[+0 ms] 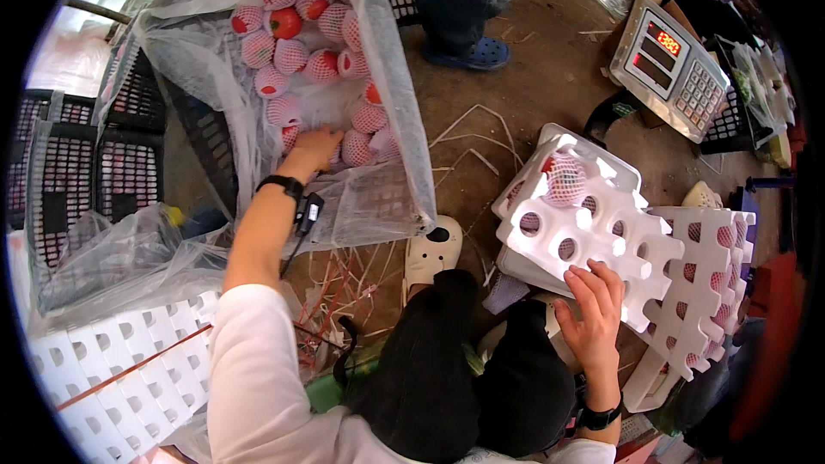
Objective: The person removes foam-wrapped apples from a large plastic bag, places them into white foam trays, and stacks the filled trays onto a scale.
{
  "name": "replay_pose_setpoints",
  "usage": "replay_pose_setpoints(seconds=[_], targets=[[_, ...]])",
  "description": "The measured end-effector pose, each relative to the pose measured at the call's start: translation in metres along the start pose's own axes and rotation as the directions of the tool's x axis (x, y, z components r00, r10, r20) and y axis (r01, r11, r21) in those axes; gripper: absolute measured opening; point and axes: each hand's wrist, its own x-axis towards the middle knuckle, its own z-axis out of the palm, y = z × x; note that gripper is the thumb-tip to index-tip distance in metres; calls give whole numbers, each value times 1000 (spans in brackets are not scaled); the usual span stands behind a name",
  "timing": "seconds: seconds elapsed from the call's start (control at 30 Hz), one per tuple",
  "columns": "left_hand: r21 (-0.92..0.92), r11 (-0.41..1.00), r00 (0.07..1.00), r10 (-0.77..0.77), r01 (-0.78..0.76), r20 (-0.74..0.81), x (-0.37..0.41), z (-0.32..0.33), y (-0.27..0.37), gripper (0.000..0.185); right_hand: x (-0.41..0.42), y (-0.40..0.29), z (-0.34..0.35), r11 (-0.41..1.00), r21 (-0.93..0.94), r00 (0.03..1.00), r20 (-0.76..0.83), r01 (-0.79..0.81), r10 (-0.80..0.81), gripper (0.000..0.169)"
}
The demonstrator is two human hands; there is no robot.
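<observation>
My left hand [316, 149] reaches down into a crate lined with clear plastic film [393, 96]. Red round fruits in pink foam nets [290, 55] lie inside, several of them around my fingers; whether I grip one is hidden. My right hand [592, 306] is by the near edge of a white foam box [596, 232] with round holes in its top, its fingers apart and nothing held. On that box sits one netted red fruit [566, 179], and more netting shows through the holes.
A digital scale [670, 67] with a lit display stands at the right. Further foam boxes [699, 283] holding netted fruit are beside my right hand. At left are black plastic crates [129, 174] and strapped white foam boxes [122, 374]. A person's blue clog [474, 53] is behind the lined crate.
</observation>
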Motion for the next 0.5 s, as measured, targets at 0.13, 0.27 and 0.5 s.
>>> replay_pose_setpoints(seconds=[0.13,0.27,0.5], targets=[[-79,997,982,-38,24,-184,-51,-69,29,71,-4,5,-3,983,163,996,-6,-85,87,49],[-322,873,804,124,-367,-581,-137,-143,88,71,17,5,7,780,554,957,176,-291,232,48],[-254,254,327,306,-933,-894,-146,-132,218,82,71,-17,41,-422,730,827,553,-538,-98,66]])
